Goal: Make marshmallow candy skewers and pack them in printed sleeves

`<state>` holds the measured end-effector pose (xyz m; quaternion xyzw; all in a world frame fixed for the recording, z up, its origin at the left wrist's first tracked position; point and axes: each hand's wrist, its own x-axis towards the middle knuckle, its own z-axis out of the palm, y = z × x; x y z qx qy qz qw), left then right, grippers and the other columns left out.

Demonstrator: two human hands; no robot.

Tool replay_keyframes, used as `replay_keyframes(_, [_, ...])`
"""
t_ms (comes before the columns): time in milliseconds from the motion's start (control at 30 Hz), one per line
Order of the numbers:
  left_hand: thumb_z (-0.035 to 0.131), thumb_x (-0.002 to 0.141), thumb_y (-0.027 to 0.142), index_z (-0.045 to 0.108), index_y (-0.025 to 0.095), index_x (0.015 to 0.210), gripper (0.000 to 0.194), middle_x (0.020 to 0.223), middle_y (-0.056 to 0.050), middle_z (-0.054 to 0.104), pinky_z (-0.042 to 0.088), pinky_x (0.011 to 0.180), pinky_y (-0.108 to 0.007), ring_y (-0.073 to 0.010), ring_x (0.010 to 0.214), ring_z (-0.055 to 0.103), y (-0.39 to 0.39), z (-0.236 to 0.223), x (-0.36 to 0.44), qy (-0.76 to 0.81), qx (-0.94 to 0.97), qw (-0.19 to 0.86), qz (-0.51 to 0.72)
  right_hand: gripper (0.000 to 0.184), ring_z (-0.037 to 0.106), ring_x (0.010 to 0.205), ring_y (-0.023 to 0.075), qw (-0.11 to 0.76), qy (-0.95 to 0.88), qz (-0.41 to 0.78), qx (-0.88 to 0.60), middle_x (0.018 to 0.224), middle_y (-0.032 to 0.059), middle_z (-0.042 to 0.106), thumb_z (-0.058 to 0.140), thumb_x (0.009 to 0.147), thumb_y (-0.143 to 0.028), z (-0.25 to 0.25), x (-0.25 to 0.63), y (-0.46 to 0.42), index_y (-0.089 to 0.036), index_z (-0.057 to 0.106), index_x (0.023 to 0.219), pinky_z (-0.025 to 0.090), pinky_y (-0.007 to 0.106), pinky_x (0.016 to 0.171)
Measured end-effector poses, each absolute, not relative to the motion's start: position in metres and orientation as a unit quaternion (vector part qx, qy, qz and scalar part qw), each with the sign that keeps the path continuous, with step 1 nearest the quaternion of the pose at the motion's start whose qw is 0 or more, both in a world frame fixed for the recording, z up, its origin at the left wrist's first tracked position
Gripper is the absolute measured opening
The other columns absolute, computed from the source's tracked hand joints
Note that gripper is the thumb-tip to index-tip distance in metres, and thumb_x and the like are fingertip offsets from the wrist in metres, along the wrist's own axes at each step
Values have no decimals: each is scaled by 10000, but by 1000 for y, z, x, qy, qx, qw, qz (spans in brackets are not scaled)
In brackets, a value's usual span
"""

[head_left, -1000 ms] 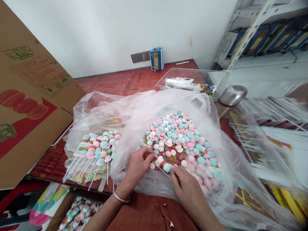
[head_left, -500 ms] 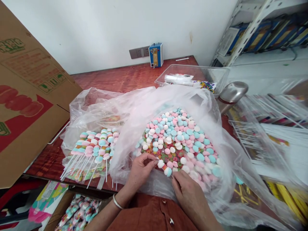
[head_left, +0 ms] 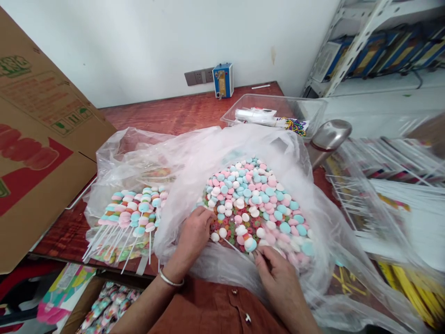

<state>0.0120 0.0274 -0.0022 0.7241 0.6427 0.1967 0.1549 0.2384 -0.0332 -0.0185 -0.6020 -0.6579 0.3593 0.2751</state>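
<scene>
Pink, white and blue marshmallows [head_left: 248, 185] lie heaped in an open clear plastic bag, with ring-shaped gummy candies [head_left: 229, 226] at the heap's near edge. My left hand [head_left: 196, 232] reaches into that near edge, its fingers curled down among the candies; whatever they grip is hidden. In my right hand [head_left: 276, 271] a candy skewer [head_left: 249, 244] is pinched between thumb and fingers. Marshmallows and an orange-red piece sit on it, beside a white stick that lies slanted over the heap. Left of the bag, several loaded skewers [head_left: 134, 211] rest side by side, white sticks toward me.
A large cardboard box [head_left: 45, 120] stands at the left. Behind the bag are a clear plastic tray [head_left: 316, 109], a steel flask [head_left: 328, 139] and a small blue device [head_left: 223, 81]. Packed sticks [head_left: 392, 157] lie at the right. Below the table edge sits a box of wrapped candies [head_left: 111, 306].
My left hand has left the skewer and moved left and up to the heap. The skewer in my right hand has shifted slightly right, and its white stick now shows.
</scene>
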Motion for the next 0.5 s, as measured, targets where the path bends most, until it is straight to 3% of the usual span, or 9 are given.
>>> replay_keyframes(167, [578, 862, 129, 722, 227, 1005, 226, 982, -66, 671, 476, 808, -341, -227, 912, 626, 17, -3, 2, 628, 746, 180, 127, 272, 553, 630, 166, 267, -668, 365, -591, 665, 11, 582, 403, 910, -298, -18, 236, -33, -199, 522, 686, 371, 252, 593])
replay_keyframes(333, [549, 872, 167, 733, 223, 972, 217, 979, -73, 681, 479, 812, -339, -222, 909, 627, 14, -6, 5, 638, 705, 223, 214, 264, 553, 640, 167, 255, -684, 373, -573, 682, 15, 578, 387, 913, -280, -19, 230, -32, -198, 507, 692, 373, 255, 601])
replay_keyframes(500, [612, 819, 315, 717, 172, 940, 215, 681, -25, 670, 473, 562, -259, -153, 592, 592, 19, -4, 11, 644, 485, 493, 326, 255, 552, 658, 171, 250, -704, 366, -555, 698, 20, 574, 380, 908, -257, -18, 224, -32, -194, 501, 693, 374, 259, 611])
